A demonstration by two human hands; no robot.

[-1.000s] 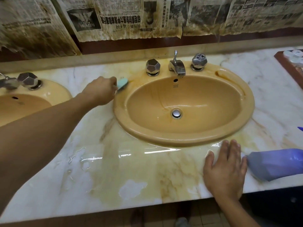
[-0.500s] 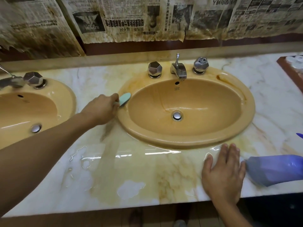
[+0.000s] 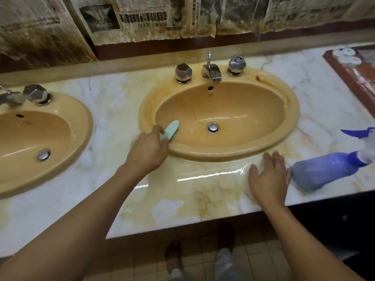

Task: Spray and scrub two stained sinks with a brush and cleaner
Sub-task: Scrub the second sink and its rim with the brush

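Left hand [image 3: 149, 152]: gripping the brush [image 3: 171, 129], fingers curled round its near end, hand sitting over the near-left rim of the right sink [image 3: 292, 110].
Brush: pale green, sticking out past the fingers and pointing far-right, lying on the sink's near-left rim where it is sloping into the bowl; bristles not showing.
Right hand [image 3: 268, 178]: lying open and flat, palm down on the counter [image 3: 113, 102], fingers spread and pointing toward the far side, holding nothing; sitting just near of the right sink's front rim.
Bottle [image 3: 324, 170]: blue spray bottle lying on its side on the counter just right of the right hand, base toward the hand; whether it is touching the hand, I cannot tell. Its nozzle is pointing right, partly running out of view.
Right sink: tan oval bowl, drain [image 3: 213, 127] in the middle, wet sheen showing inside, a darker stain running along the far-right rim.
Tap [image 3: 211, 71]: standing at the far edge of the right sink between two faceted metal knobs.
Left sink [image 3: 81, 110]: same tan colour, well left of the left hand, partly cut off by the frame.
Counter: marble, carrying yellow-brown staining and glinting wet between the two hands.
Wall: stained newspaper [image 3: 142, 19] hanging above the counter.
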